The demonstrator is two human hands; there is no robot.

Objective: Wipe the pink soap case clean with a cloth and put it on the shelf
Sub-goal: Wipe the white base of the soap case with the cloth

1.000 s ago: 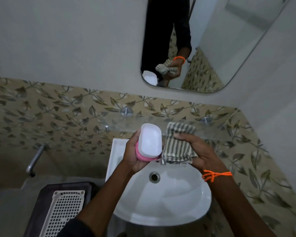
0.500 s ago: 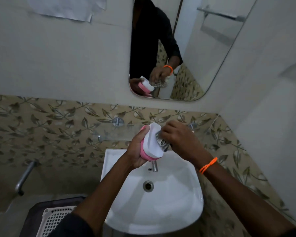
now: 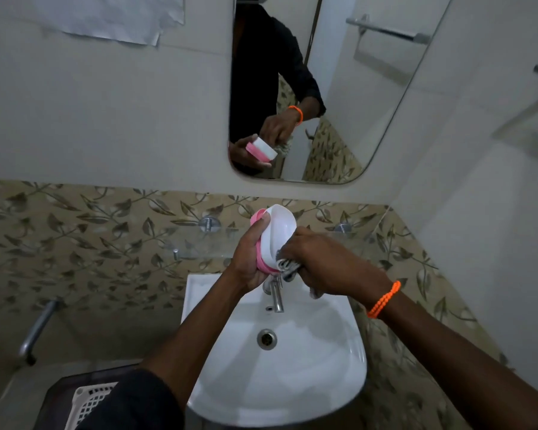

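Both hands raised; cloth (image 3: pixel 288 264) now at soap case (image 3: pixel 277 235) lower edge.

A pink soap case (image 3: pixel 272 240) with a white lid is held tilted on its edge above a white sink, lid facing right. A striped grey-and-white cloth (image 3: pixel 288 265), bunched up, presses against the lower part of the lid. Behind them, a clear glass shelf (image 3: pixel 205 243) runs along the leaf-patterned wall.

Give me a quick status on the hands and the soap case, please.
Left hand grips pink-and-white plastic soap case, tilted over white basin. Right hand presses striped cloth against its lower end. Glass shelf behind, nothing blocking.
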